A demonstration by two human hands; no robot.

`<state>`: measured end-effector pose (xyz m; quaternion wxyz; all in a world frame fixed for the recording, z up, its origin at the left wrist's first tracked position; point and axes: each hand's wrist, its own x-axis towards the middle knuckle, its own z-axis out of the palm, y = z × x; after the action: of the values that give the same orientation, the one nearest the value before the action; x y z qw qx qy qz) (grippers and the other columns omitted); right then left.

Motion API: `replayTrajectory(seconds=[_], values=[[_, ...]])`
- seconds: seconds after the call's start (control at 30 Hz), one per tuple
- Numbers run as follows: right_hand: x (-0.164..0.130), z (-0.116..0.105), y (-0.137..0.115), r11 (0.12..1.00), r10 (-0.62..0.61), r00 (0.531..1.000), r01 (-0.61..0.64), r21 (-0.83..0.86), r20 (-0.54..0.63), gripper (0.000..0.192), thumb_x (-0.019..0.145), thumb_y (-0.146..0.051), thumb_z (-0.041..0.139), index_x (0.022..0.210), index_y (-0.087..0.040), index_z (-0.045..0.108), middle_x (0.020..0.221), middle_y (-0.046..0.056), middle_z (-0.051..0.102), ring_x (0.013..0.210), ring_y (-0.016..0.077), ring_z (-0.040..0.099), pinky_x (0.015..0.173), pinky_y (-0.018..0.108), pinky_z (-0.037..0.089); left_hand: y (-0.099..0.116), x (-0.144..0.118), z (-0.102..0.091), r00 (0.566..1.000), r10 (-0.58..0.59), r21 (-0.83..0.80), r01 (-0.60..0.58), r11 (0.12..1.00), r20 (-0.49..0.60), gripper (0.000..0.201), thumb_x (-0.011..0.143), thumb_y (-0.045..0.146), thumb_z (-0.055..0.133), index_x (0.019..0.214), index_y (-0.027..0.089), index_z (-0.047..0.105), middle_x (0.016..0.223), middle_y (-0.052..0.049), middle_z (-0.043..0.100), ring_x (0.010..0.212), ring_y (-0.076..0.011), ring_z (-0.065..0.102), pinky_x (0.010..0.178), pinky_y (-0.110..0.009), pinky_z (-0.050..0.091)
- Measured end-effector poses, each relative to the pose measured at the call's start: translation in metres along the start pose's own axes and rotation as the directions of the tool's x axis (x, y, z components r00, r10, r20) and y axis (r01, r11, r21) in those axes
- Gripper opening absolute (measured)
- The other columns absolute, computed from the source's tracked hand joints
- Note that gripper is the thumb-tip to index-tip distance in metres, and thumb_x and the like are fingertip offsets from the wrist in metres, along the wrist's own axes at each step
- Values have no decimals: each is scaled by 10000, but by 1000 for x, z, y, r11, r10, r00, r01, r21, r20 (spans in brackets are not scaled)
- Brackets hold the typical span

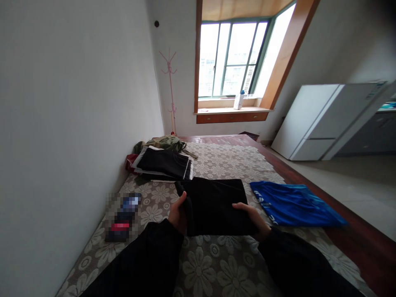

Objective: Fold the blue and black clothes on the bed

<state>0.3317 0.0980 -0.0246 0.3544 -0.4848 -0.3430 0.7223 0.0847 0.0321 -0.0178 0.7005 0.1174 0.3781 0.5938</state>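
Observation:
A folded black garment (216, 206) is held between my two hands above the flowered cover (199, 264). My left hand (178, 213) grips its left edge, thumb on top and the other fingers hidden underneath. At the lower right, my right hand (252, 218) pinches it the same way, thumb lying across the cloth. Just beyond it is a stack of folded black and white clothes (165, 162). To the right of my right hand, a folded blue jersey (293, 204) with white print lies flat.
An olive cloth item (168, 143) lies behind the stack, by the wall. A pixelated dark object (123, 218) is at left. Reddish wood (368, 231) borders the cover. Farther back are a pink coat rack (171, 86), a window ledge (222, 110) and a white fridge (321, 119).

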Motion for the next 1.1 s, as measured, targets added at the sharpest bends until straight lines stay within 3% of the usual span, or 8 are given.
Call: replayTrajectory(seconds=[0.17,0.4,0.53,0.67,0.8,0.87,1.03,1.1], values=[[2,0,-14,998,-54,997,56,34,-50,410,688,-193,781,1085,-158,684,809,65,795,675,263,764,558,300,623,0,0,1,999,-29,-24,29,999,24,515,801,534,756,1132,140,751,971,-131,812,1027,-376,753,886,-480,621],[-13,-16,-49,972,-223,968,230,48,-115,311,712,-224,830,993,-192,702,839,54,797,724,272,774,593,311,645,-18,29,-12,965,261,109,-256,960,-30,779,492,248,992,1186,188,643,1075,-106,791,1039,-316,744,939,-403,570],[-18,-24,-60,960,-261,948,275,57,-181,203,715,-269,840,872,-208,725,722,36,767,710,280,764,568,317,644,-23,34,-15,903,431,194,-423,885,1,839,568,319,970,1293,235,557,1255,-124,719,1104,-290,710,972,-416,542],[-20,-42,-64,900,-429,858,434,-48,-282,218,649,-282,873,820,-243,743,710,1,751,707,253,740,598,307,637,-19,23,-12,762,646,369,-616,696,54,539,725,319,870,1196,224,626,1248,-116,697,1176,-258,654,948,-360,540],[-12,-74,-65,794,-601,708,580,-180,-370,353,596,-329,886,919,-291,751,867,-5,771,945,313,733,795,400,641,-20,12,-7,764,604,382,-641,666,228,348,816,423,783,1047,184,678,1015,-100,734,912,-225,708,755,-341,583],[-7,-81,-62,805,-580,718,577,-137,-385,363,612,-402,875,934,-301,742,907,2,773,1027,336,717,877,448,622,-22,7,-3,746,603,371,-665,648,283,343,841,447,759,1044,180,685,1034,-107,734,891,-225,713,740,-346,589],[-5,-43,-34,935,-353,936,353,-11,-1,491,741,-662,755,958,-221,754,965,103,779,987,360,729,877,504,607,-26,-1,0,749,507,320,-650,690,427,522,868,522,716,1294,237,624,1353,-156,654,1121,-308,682,848,-421,590],[-9,-15,-16,928,-324,896,363,-81,305,574,770,-634,764,1180,-235,722,1144,106,747,1010,316,721,898,467,591,-26,-3,-2,765,439,335,-616,713,472,668,820,586,742,1377,255,579,1448,-158,600,1221,-350,635,925,-468,568]])
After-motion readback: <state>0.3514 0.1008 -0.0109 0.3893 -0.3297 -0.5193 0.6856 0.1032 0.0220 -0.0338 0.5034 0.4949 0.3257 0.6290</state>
